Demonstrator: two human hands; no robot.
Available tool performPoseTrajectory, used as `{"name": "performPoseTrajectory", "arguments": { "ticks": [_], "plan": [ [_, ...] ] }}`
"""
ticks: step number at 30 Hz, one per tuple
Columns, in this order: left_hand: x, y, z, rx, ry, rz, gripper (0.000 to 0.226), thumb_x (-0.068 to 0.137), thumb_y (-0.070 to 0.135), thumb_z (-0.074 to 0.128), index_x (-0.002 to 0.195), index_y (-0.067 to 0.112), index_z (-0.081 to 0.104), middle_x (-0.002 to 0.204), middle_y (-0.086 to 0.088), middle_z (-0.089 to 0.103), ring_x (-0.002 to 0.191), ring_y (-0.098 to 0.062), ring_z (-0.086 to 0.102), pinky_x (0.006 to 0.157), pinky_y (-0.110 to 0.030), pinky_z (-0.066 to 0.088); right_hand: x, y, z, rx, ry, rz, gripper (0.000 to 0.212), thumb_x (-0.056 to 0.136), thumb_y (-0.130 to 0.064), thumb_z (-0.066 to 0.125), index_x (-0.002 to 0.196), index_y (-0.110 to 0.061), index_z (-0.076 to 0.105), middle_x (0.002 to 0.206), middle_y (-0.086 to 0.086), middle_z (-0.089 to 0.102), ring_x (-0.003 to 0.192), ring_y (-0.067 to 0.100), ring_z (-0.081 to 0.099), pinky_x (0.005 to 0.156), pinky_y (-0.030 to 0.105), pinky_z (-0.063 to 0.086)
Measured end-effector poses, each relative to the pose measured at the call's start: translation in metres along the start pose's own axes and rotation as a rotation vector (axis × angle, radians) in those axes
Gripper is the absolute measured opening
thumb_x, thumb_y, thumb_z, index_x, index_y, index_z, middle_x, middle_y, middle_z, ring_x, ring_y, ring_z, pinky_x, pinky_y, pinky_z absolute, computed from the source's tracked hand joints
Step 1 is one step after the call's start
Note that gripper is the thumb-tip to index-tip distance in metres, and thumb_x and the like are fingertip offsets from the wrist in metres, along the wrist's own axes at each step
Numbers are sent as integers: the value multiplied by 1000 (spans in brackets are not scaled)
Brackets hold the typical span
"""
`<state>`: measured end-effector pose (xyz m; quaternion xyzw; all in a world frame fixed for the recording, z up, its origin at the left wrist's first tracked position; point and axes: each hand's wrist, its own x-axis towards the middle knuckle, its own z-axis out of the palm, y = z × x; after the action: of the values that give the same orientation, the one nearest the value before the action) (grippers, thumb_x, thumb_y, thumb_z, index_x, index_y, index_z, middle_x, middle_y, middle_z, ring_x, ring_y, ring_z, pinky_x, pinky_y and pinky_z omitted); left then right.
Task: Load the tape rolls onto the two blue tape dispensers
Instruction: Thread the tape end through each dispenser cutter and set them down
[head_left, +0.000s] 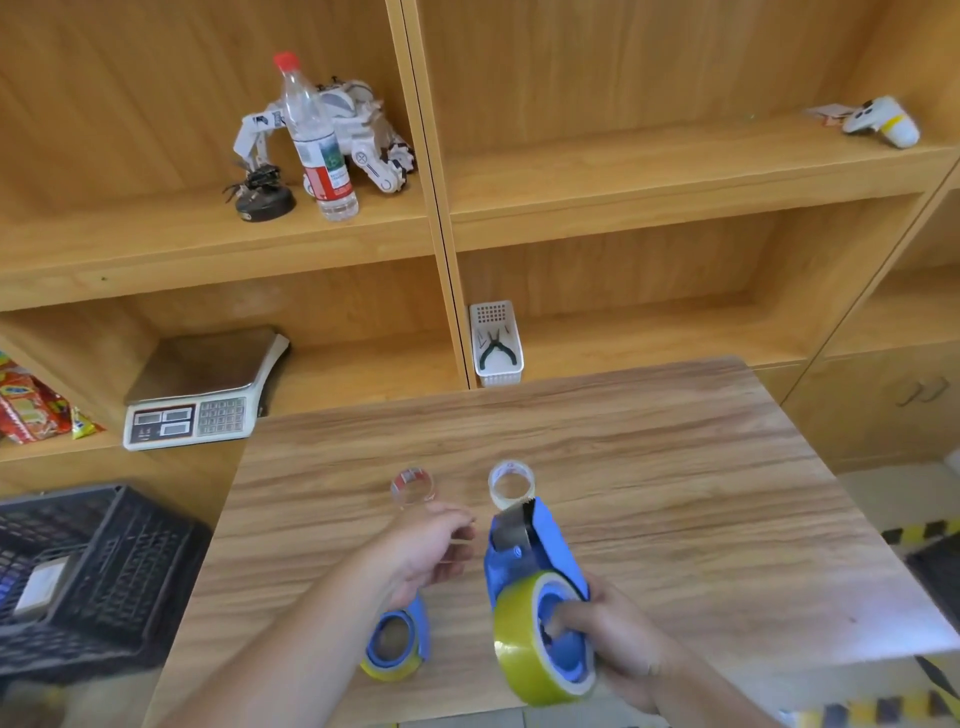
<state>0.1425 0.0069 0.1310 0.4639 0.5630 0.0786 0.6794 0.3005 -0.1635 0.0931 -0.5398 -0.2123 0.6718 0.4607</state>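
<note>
My right hand (618, 644) grips a blue tape dispenser (540, 551) near the table's front edge, fingers hooked through its hub. A yellowish tape roll (519, 649) sits on that hub, and the metal cutter points away from me. My left hand (436, 551) hovers above the table to the dispenser's left, fingers loosely curled with nothing in them. Below my left wrist a second blue dispenser (400, 639) lies flat on the table with a yellowish roll on it. Two small, nearly spent clear rolls lie further back: one on the left (412, 487), one on the right (511, 484).
The wooden table (649, 467) stands against wooden shelving. A white basket with pliers (496, 345), a weighing scale (202, 400), a water bottle (317, 140) and a toy robot (363, 130) sit on the shelves. A black crate (88, 577) stands at the left.
</note>
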Motion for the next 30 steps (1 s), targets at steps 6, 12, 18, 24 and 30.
{"name": "performPoseTrajectory", "arguments": {
  "ticks": [6, 12, 18, 24, 30],
  "plan": [
    [11, -74, 7, -86, 36, -91, 18, 95, 23, 67, 108, 11, 68, 96, -10, 69, 72, -21, 67, 62, -30, 54, 31, 39, -11, -62, 366, 94, 37, 75, 5, 62, 110, -3, 70, 78, 11, 73, 75, 31, 70, 74, 42, 56],
    [18, -126, 22, -70, 4, -158, 30, 84, 29, 82, 109, 19, 70, 112, -4, 71, 90, -15, 67, 56, -16, 54, 67, 67, -13, -382, 486, 224, 36, 87, 2, 58, 119, -15, 58, 95, 13, 71, 94, 36, 69, 85, 50, 55],
    [52, -160, 21, -32, 14, -198, 17, 84, 13, 82, 94, 19, 70, 99, -9, 70, 81, -18, 67, 71, -28, 59, 96, 90, -11, -496, 452, 336, 44, 84, -7, 60, 125, -23, 55, 90, 2, 67, 76, 21, 62, 69, 36, 49],
    [80, -181, 8, -18, 22, -247, 20, 85, 18, 81, 98, 25, 68, 104, 0, 70, 95, -15, 71, 86, -29, 61, 118, 105, -8, -694, 451, 384, 44, 86, -21, 60, 130, -29, 58, 116, 1, 49, 104, 28, 63, 92, 37, 52],
    [103, -198, 4, -12, 55, -292, 20, 87, 19, 80, 95, 31, 67, 103, 4, 72, 93, -12, 74, 90, -31, 61, 136, 116, -8, -782, 415, 362, 46, 88, -20, 59, 134, -26, 57, 115, -1, 46, 103, 25, 62, 93, 38, 52]
  ]
}}
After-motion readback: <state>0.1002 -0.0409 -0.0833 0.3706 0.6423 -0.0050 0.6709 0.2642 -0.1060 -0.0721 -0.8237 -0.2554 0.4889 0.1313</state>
